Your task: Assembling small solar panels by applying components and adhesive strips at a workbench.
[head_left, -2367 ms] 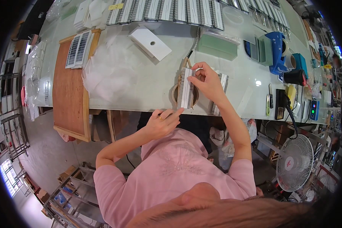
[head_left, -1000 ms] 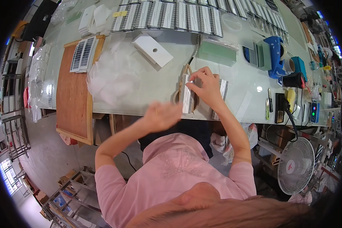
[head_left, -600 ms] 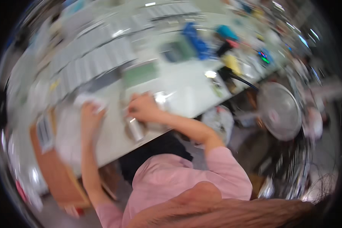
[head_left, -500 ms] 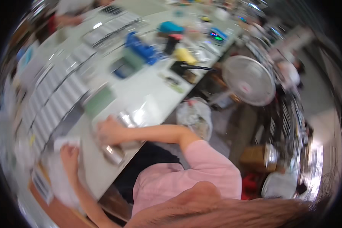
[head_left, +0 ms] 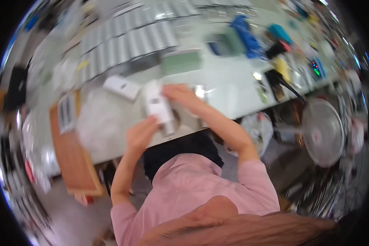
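Observation:
Slightly blurred, a long white box (head_left: 156, 105) stands out over the near part of the table between my two hands. My left hand (head_left: 141, 134) is closed at its lower left end. Around the upper right side of the same box, the fingers of my right hand (head_left: 179, 96) are closed. Just to the left, a second white box (head_left: 122, 87) lies on the table, touched by neither hand. A shiny metallic piece (head_left: 200, 92) shows beyond my right wrist, its form partly hidden.
Rows of silvery-grey boxes (head_left: 129, 47) fill the table's far left, with a green block (head_left: 182, 62) before them. Clear plastic bags (head_left: 100, 119) and a brown wooden board (head_left: 76, 160) lie left. A blue bag (head_left: 247, 37) sits far right; a fan (head_left: 324, 133) stands beyond the edge.
The view has swung left. My right hand has left the shiny metallic pieces near the table edge and come to the white box. Both hands now hold that box.

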Demonstrator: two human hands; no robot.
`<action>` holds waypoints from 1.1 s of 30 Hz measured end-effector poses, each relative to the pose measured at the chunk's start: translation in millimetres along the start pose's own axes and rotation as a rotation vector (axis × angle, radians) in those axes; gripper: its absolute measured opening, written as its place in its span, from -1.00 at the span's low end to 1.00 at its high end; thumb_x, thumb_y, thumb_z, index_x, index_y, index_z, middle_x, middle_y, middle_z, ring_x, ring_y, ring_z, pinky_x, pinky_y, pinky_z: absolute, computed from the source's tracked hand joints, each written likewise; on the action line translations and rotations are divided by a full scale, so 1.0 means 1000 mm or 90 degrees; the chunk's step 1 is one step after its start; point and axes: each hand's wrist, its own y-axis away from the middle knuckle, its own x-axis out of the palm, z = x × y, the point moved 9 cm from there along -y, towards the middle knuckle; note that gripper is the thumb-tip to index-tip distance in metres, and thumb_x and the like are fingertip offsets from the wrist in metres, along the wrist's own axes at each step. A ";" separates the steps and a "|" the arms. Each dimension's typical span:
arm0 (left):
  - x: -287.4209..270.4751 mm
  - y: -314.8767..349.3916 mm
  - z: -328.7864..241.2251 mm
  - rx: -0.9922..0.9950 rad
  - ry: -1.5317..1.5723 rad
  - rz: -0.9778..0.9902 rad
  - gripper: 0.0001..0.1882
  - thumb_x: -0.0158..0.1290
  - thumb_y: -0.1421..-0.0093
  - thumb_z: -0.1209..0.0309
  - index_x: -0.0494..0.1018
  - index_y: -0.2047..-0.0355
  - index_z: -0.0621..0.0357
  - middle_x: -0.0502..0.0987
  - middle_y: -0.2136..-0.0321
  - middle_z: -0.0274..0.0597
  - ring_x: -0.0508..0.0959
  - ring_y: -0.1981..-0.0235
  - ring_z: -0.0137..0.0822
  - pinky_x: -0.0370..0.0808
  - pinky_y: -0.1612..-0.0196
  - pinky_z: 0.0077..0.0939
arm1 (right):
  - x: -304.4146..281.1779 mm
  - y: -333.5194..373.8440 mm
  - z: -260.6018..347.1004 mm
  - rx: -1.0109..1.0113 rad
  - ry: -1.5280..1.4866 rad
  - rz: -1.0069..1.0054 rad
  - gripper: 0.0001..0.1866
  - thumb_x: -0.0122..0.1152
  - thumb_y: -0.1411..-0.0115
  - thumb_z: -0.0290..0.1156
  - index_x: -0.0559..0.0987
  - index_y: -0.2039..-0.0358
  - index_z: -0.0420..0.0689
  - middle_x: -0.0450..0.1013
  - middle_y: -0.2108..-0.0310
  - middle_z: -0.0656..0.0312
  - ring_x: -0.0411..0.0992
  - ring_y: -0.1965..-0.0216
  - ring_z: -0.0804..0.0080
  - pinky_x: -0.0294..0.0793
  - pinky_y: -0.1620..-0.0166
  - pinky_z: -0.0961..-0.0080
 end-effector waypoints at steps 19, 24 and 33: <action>0.022 0.037 -0.008 -0.113 0.162 0.046 -0.79 0.30 0.11 0.44 0.60 0.40 -0.05 0.39 0.43 -0.37 0.46 0.37 -0.27 0.43 0.30 -0.36 | 0.000 0.043 0.011 -0.250 0.517 -0.128 -0.77 0.47 0.06 -0.23 0.59 0.50 -0.04 0.40 0.33 0.33 0.31 0.18 0.28 0.14 0.06 0.25; 0.023 0.039 -0.007 -0.104 0.155 0.047 -0.79 0.30 0.11 0.44 0.60 0.40 -0.08 0.38 0.42 -0.38 0.45 0.37 -0.28 0.39 0.31 -0.37 | 0.001 0.043 0.012 -0.279 0.529 -0.129 -0.74 0.47 0.05 -0.22 0.57 0.49 -0.07 0.39 0.34 0.31 0.29 0.17 0.27 0.13 0.06 0.27; 0.024 0.036 -0.008 -0.083 0.141 0.066 -0.80 0.29 0.09 0.45 0.57 0.41 -0.05 0.45 0.36 -0.39 0.50 0.28 -0.29 0.41 0.23 -0.37 | 0.001 0.040 0.008 -0.281 0.545 -0.126 -0.72 0.47 0.07 -0.21 0.55 0.48 -0.05 0.38 0.32 0.30 0.29 0.17 0.26 0.12 0.07 0.26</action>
